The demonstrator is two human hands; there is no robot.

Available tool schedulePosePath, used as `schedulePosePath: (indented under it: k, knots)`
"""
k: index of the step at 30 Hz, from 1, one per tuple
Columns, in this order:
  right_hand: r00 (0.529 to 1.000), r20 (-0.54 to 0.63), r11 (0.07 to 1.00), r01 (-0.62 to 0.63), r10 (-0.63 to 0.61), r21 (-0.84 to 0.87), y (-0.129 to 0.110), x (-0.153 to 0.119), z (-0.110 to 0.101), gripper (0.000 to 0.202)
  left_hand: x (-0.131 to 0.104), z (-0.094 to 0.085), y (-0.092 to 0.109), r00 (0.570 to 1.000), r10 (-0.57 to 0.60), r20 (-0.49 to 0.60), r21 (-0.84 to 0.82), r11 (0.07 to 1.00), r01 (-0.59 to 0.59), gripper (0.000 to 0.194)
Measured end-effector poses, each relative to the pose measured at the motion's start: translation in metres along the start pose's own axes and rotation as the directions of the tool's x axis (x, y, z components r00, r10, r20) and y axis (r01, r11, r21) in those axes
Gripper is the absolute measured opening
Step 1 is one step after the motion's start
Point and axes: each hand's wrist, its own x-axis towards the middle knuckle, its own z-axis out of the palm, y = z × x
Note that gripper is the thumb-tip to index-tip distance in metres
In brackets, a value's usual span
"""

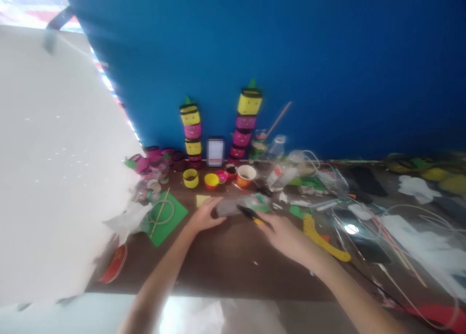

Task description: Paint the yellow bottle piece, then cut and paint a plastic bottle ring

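A clear plastic bottle point(230, 207) with a green label lies on its side across the middle of the brown table, slightly blurred. My left hand point(206, 216) is closed around its left end, thumb toward me. In my right hand point(280, 229) is a slim black-and-yellow tool point(249, 212), knife-like in shape. Its dark end points left and lies over the bottle; whether it touches the plastic I cannot tell. Behind the bottle stand a yellow ring-shaped piece point(191, 178), a small yellow cup point(211, 181) and a white-and-red paper cup point(246, 175).
Two towers of yellow and pink faces point(193, 146) point(241, 138) lean by the blue wall, with a phone point(215, 152) between them. A green sheet point(171, 227) lies left. On the right are a yellow curved piece point(324, 242), a dark phone point(364, 237), cables and scraps.
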Motion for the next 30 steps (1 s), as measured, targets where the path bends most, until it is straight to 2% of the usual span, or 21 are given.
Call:
schedulePosePath:
  k: [8,12,17,20,25,30]
  knots:
    - [0.996,0.087,0.999,0.032,-0.033,0.023,-0.003,0.004,-0.018,0.040,0.001,0.012,-0.001,0.998,-0.047,-0.040,-0.084,0.995,0.043,0.066]
    - [0.995,0.097,0.999,0.040,-0.039,-0.012,-0.004,0.004,-0.008,0.040,0.001,0.013,-0.005,0.997,-0.066,-0.047,-0.095,0.994,0.061,0.066]
    - [1.000,0.017,0.999,-0.026,0.026,-0.034,0.006,0.002,0.004,0.043,0.000,0.012,-0.006,0.996,-0.065,-0.057,-0.080,0.995,0.061,0.066]
    - [0.999,0.036,1.000,-0.008,0.007,0.002,0.013,0.002,-0.010,0.042,-0.001,0.012,-0.007,0.997,-0.062,-0.047,-0.089,0.994,0.058,0.067]
    - [0.996,0.083,0.999,-0.044,0.043,0.007,0.012,0.001,-0.035,0.044,-0.002,0.014,-0.009,0.994,-0.101,-0.051,-0.087,0.992,0.097,0.069]
    - [0.995,0.080,0.998,-0.065,0.066,-0.011,0.010,-0.001,-0.023,0.045,-0.003,0.014,-0.008,0.991,-0.120,-0.059,-0.086,0.990,0.114,0.068]
